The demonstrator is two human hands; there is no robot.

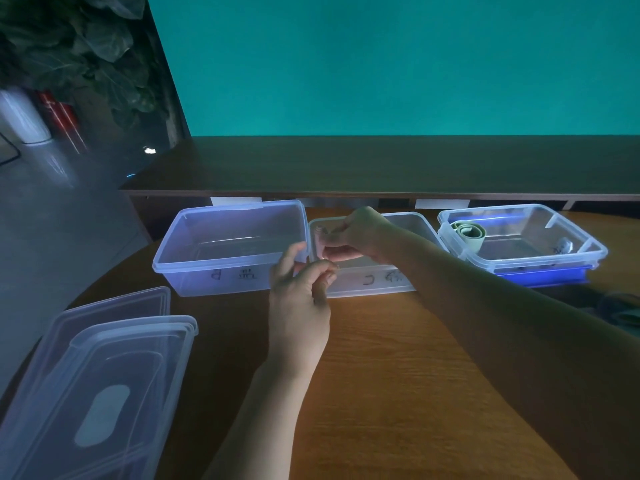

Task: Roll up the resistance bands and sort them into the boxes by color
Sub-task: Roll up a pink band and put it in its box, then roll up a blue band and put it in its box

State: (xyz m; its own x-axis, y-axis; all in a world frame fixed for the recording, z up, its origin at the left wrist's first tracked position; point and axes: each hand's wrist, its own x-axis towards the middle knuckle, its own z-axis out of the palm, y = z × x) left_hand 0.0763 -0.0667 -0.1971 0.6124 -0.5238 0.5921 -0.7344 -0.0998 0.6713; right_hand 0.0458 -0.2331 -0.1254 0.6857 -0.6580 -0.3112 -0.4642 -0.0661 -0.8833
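Three clear boxes stand in a row on the wooden table: the left box (pixel 194 251), the middle box (pixel 412 220) and the right box (pixel 585 244). A rolled green band (pixel 471 233) lies in the right box's left end. My right hand (pixel 360 233) hovers over the left end of the middle box, fingers curled round a small pale roll (pixel 323 233) that is mostly hidden. Just in front of it, my left hand (pixel 298 299) has its thumb by the left box's corner. Its fingers curl at the middle box's front rim. Whether they hold anything is unclear.
Two clear lids (pixel 104 375) lie stacked at the table's near left. A blue lid (pixel 540 275) sits under the right box. A dark raised shelf (pixel 381 168) runs behind the boxes. Dark cords lie at the far right edge (pixel 620 310).
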